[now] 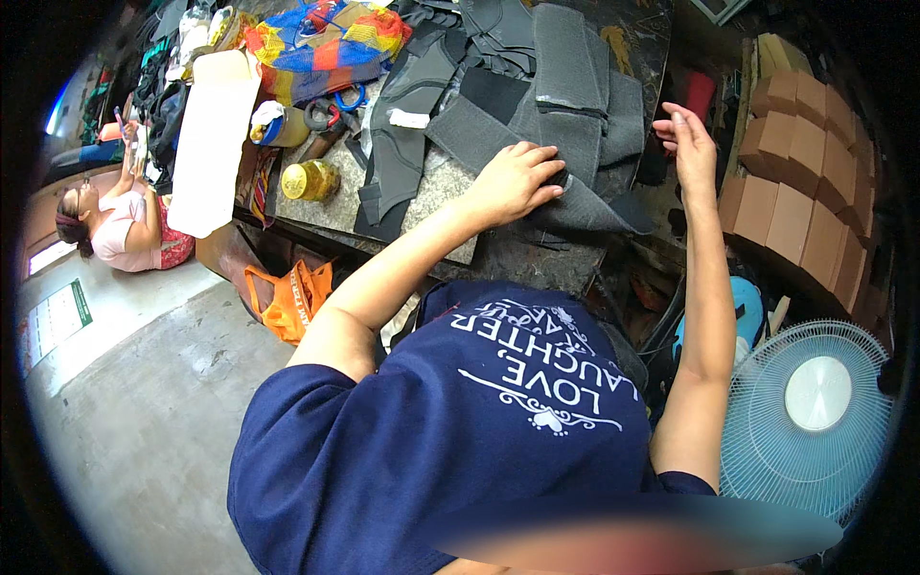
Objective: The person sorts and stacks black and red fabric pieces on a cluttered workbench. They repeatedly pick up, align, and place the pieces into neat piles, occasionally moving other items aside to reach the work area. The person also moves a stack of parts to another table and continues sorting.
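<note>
Resting the left hand (520,182) on the grey piece (596,208) here, near the front of the bench (446,201), right by the stacked grey panels (570,62). Probably working best by pressing flat, spreading the fingers and smoothing that curled end before turning or lifting anything. Watching out, too, for dragging neighbouring panels along or letting the loose corner slip away. Now reading the pose: angling the left forearm forward and inward, bending at the elbow, laying the palm down, pointing the fingers rightward. Hiding the thumb side, so leaving unclear whether pinching or only pressing! Meanwhile holding the right hand (688,134) up beside the pile, extending that arm nearly straight ahead, bending the fingers loosely, showing a half-wide grip with nothing visible inside.
</note>
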